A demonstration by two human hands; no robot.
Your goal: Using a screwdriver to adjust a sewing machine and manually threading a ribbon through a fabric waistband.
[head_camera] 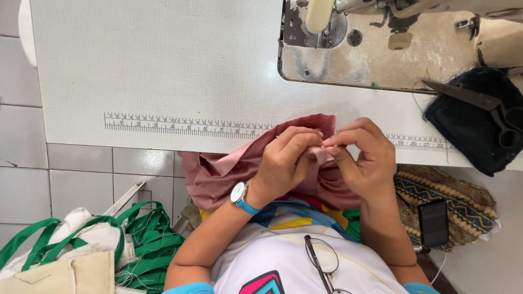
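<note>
Dusty-pink cloth (229,169), crumpled and matte, hangs over the near edge of the white sewing table (163,71). The left hand (283,163) and right hand (365,158), 2 together, pinch 1 small fold between fingertips.

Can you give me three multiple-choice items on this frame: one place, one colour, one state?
1. Where do the scissors lie?
A. on the dark cloth at the table's right
B. on the floor tiles
C. in the person's lap

2. What colour is the fabric that the hands pinch?
A. green
B. dusty pink
C. white

3. How do the left hand and right hand stand?
A. both flat on the table
B. one holds the scissors
C. fingertips meet on a fold of the fabric

Answers: 1 A, the blades rest across the dark cloth. 2 B, the bunched fabric is pink. 3 C, both hands pinch one small fold together.
</note>
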